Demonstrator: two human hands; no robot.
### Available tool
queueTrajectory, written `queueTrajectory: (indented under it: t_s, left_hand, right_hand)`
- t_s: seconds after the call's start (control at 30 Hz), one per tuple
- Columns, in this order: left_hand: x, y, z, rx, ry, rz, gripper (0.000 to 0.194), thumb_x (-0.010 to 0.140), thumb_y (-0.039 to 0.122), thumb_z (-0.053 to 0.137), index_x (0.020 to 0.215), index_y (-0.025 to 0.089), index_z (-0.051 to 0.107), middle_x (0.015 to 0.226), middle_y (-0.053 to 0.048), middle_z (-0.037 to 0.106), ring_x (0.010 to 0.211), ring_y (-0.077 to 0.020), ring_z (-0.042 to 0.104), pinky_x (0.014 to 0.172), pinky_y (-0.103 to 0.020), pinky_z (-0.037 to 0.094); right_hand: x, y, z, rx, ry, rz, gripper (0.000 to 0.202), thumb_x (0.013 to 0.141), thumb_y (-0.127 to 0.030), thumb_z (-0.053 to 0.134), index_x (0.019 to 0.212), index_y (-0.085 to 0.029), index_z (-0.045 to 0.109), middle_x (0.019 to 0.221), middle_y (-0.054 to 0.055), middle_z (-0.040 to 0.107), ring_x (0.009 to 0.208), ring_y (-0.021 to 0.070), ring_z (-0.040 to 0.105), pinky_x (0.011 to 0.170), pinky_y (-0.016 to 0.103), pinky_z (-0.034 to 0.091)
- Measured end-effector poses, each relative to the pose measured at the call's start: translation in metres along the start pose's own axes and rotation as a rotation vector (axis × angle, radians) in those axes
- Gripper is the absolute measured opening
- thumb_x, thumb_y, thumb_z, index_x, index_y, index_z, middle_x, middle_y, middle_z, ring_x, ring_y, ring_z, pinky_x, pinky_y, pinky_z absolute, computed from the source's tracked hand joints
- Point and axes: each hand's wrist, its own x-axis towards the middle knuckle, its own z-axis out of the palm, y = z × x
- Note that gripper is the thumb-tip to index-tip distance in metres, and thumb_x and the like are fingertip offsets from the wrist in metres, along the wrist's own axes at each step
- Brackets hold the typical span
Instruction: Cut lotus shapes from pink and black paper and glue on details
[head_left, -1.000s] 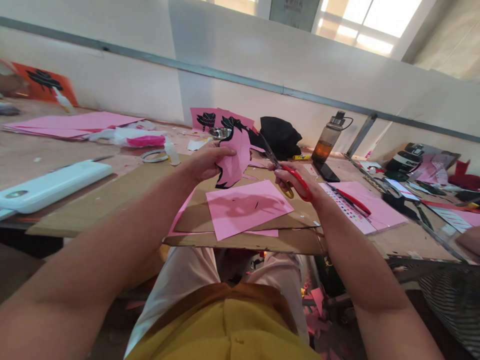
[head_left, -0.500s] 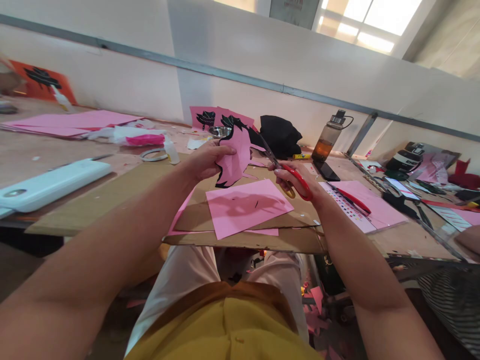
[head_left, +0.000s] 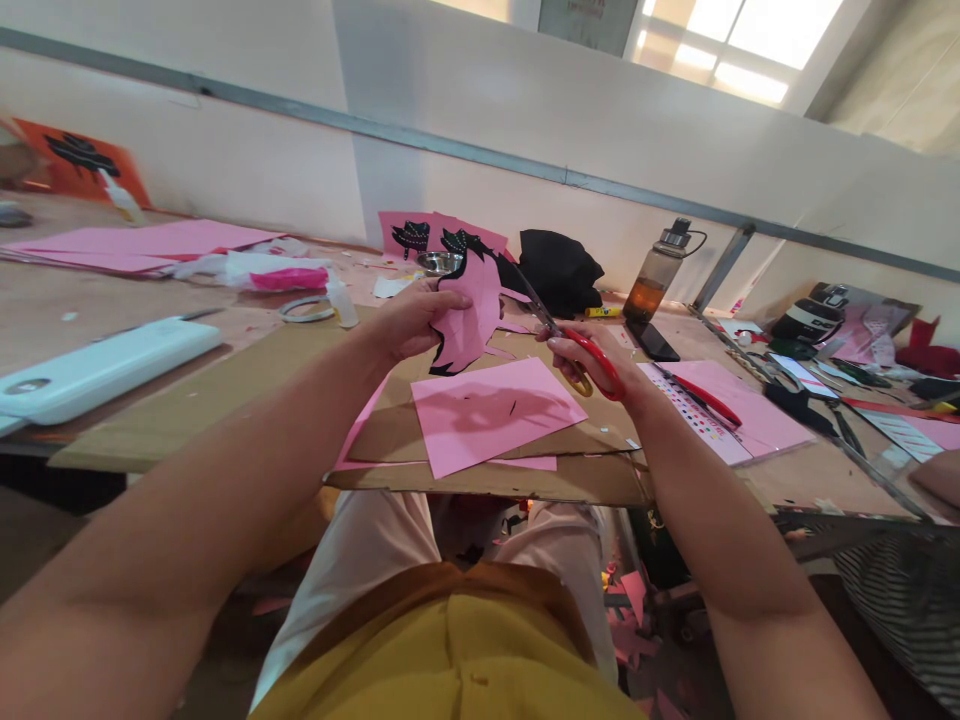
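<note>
Pinched in my left hand is a pink paper cutout with a black edge, lifted above the table. My right hand grips a pair of scissors by the red and yellow handles, its blades pointing up and left toward the cutout's right side. Whether the blades touch the paper, I cannot tell. Below both hands, a pink sheet with small dark marks lies on brown cardboard.
Behind the hands are a black bundle, a metal bowl and pink cards with black shapes. A drink bottle and a phone stand right. Another pair of scissors lies on pink paper. At left is a white device.
Almost nothing differs. Both hands, the cutout and the scissors stay in place, with only a very slight shift of the view.
</note>
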Motion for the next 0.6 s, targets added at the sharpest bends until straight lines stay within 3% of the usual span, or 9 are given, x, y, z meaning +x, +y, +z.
queueTrajectory:
  t_s: [0.43,0.6]
  left_hand:
    - [-0.0007,0.0013,-0.0007,0.014,-0.021,-0.001,0.024,0.063,0.009,0.087,0.067,0.02,0.066,0.062,0.001,0.065,0.053,-0.0111,0.061,0.049,-0.02,0.046]
    - [-0.0006,0.0016,-0.0013,0.023,-0.009,-0.009,0.024,0.064,0.008,0.086,0.066,0.021,0.066,0.06,0.002,0.064,0.049,-0.01,0.058,0.044,-0.02,0.042]
  right_hand:
    - [0.0002,0.0002,-0.0007,-0.013,0.0,0.0,0.018,0.088,-0.03,0.069,0.099,-0.015,0.072,0.066,-0.003,0.058,0.054,0.0096,0.051,0.049,0.021,0.04]
    - [0.0005,-0.0004,-0.0004,-0.005,0.003,0.001,0.017,0.087,-0.029,0.07,0.097,-0.016,0.073,0.065,-0.003,0.057,0.054,0.0098,0.051,0.049,0.021,0.04]
